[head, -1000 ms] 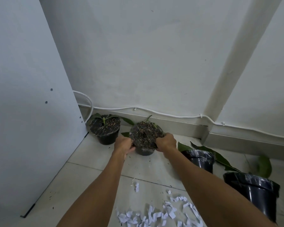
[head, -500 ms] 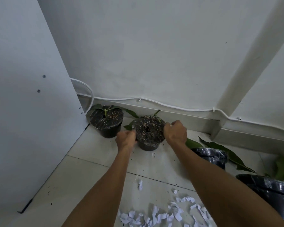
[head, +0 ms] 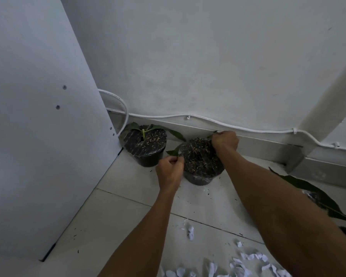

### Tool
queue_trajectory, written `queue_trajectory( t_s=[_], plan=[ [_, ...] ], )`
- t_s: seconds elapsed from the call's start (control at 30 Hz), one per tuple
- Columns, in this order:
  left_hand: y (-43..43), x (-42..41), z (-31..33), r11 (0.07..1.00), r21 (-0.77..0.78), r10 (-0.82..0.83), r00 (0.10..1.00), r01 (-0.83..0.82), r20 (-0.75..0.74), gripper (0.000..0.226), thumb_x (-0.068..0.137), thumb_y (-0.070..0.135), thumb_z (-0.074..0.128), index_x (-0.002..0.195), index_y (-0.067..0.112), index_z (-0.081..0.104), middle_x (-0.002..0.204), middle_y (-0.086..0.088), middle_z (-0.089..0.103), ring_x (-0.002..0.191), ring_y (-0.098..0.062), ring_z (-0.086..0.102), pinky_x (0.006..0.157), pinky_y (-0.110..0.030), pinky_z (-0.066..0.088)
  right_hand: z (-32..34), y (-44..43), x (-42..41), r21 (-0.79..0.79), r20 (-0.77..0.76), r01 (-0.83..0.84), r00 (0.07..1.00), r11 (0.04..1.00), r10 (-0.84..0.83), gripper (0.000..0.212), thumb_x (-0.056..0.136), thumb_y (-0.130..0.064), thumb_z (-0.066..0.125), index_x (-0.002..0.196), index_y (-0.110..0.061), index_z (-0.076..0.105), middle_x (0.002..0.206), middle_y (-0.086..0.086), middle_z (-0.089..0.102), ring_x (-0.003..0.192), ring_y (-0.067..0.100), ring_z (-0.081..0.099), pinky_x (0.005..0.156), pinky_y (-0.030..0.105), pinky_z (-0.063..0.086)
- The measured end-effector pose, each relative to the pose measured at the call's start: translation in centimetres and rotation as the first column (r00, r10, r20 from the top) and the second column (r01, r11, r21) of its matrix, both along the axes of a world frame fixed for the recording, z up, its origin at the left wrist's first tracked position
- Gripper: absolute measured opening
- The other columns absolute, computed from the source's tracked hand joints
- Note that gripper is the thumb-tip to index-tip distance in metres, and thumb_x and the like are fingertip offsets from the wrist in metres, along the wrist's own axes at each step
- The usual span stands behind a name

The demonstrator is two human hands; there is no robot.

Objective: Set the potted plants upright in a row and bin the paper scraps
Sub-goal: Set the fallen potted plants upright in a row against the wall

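Two black plant pots stand on the tiled floor by the wall. The first pot (head: 146, 148) sits upright in the corner with a small green shoot. The second pot (head: 200, 164) stands just right of it, its soil top tilted slightly toward me. My left hand (head: 169, 169) grips its near left rim beside a leaf. My right hand (head: 225, 139) holds its far right rim. White paper scraps (head: 246, 264) lie scattered on the floor at the bottom. A third plant's long leaf (head: 316, 194) shows at the right edge behind my right arm.
A white cabinet panel (head: 38, 136) closes off the left side. A white cable (head: 188, 116) runs along the skirting behind the pots. A wall column (head: 324, 108) juts out at the right. One paper scrap (head: 190, 230) lies apart on the tiles.
Both hands have pushed the second pot farther back toward the wall, beside the first pot. My right hand has shifted to the pot's far rim. The view has swung left.
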State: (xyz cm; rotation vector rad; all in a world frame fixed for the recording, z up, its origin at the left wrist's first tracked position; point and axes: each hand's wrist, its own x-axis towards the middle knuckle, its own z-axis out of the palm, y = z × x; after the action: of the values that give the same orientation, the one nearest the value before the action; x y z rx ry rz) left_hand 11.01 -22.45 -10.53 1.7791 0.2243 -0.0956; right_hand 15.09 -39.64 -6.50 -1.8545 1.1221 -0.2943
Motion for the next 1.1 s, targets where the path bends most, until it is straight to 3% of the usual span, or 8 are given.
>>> queue_trajectory(
  t_s=[0.17,0.3,0.5,0.67,0.8,0.93,1.03,1.1],
  plan=[
    [0.3,0.3,-0.9,0.999,-0.047,0.0,1.0,0.0,0.002,0.015,0.087,0.019,0.068,0.092,0.009,0.077,0.076,-0.001,0.072,0.069,-0.013,0.065,0.064,-0.028,0.056,0.2,0.1,1.7,0.009,-0.043,0.147,0.988,0.989,-0.147,0.036,0.084,-0.028,0.071,0.113,-0.007,0.068,0.122,0.015,0.067,0.11,0.034,0.064,0.096,0.041,0.051],
    [0.5,0.4,-1.0,0.998,-0.066,-0.006,1.0,0.007,0.018,0.016,0.086,0.019,0.069,0.095,0.008,0.076,0.08,-0.002,0.072,0.072,-0.013,0.066,0.063,-0.027,0.054,-0.1,0.4,1.9,-0.071,0.022,0.148,0.989,0.986,-0.147,0.021,0.089,-0.015,0.064,0.106,-0.009,0.074,0.115,0.014,0.071,0.107,0.032,0.066,0.085,0.031,0.05],
    [0.5,-0.1,-0.8,0.998,-0.061,0.007,1.0,-0.006,0.011,0.019,0.086,0.021,0.067,0.099,0.01,0.075,0.082,-0.001,0.071,0.072,-0.01,0.064,0.066,-0.027,0.053,0.3,1.2,0.5,-0.236,0.054,-0.086,0.993,0.968,0.102,0.025,0.077,-0.032,0.071,0.093,-0.014,0.079,0.094,0.01,0.076,0.089,0.026,0.069,0.073,0.025,0.045],
    [0.9,-0.5,-0.5,0.998,-0.014,0.058,0.997,-0.059,-0.058,0.018,0.091,0.023,0.061,0.098,0.013,0.074,0.085,0.0,0.07,0.078,-0.014,0.064,0.074,-0.031,0.054,2.2,0.9,-0.7,-0.329,0.044,-0.226,0.966,0.917,0.254,0.015,0.068,-0.031,0.08,0.074,-0.019,0.075,0.077,0.002,0.072,0.075,0.019,0.065,0.073,0.031,0.055],
    [0.8,-0.6,0.0,0.996,-0.056,0.06,0.985,-0.07,-0.163,0.025,0.08,0.036,0.064,0.092,0.018,0.076,0.09,-0.002,0.074,0.088,-0.022,0.07,0.086,-0.042,0.059,5.1,0.1,-1.5,-0.175,0.124,-0.132,0.98,0.976,0.155,0.015,0.068,-0.03,0.081,0.072,-0.017,0.073,0.077,0.003,0.072,0.076,0.021,0.068,0.074,0.035,0.06],
    [-0.2,0.2,-0.4,0.994,-0.086,0.05,0.969,-0.073,-0.241,0.023,0.076,0.03,0.066,0.089,0.014,0.077,0.092,-0.007,0.076,0.081,-0.024,0.073,0.081,-0.043,0.062,7.3,-0.8,-1.9,0.279,0.191,-0.139,0.978,0.95,0.087,0.015,0.067,-0.014,0.08,0.071,-0.011,0.066,0.078,0.007,0.069,0.06,0.016,0.061,0.054,0.029,0.052],
    [-0.3,0.2,0.3,0.988,-0.098,0.083,0.953,-0.116,-0.291,0.018,0.075,0.022,0.069,0.085,0.01,0.075,0.089,-0.009,0.074,0.077,-0.026,0.073,0.077,-0.044,0.063,7.9,-0.9,-3.0,0.415,-0.094,-0.327,0.913,0.849,0.398,0.014,0.079,-0.006,0.077,0.079,-0.012,0.064,0.076,0.002,0.059,0.059,0.008,0.044,0.052,0.02,0.033],
    [-0.2,0.0,0.7,0.985,-0.12,0.084,0.944,-0.128,-0.318,0.016,0.079,0.011,0.068,0.092,0.005,0.075,0.088,-0.01,0.073,0.075,-0.027,0.073,0.076,-0.045,0.063,7.8,-0.5,-3.8,0.386,-0.368,-0.495,0.691,0.778,0.622,0.01,0.086,-0.005,0.072,0.092,-0.013,0.068,0.079,0.0,0.052,0.064,0.007,0.036,0.056,0.019,0.028]
  ],
)
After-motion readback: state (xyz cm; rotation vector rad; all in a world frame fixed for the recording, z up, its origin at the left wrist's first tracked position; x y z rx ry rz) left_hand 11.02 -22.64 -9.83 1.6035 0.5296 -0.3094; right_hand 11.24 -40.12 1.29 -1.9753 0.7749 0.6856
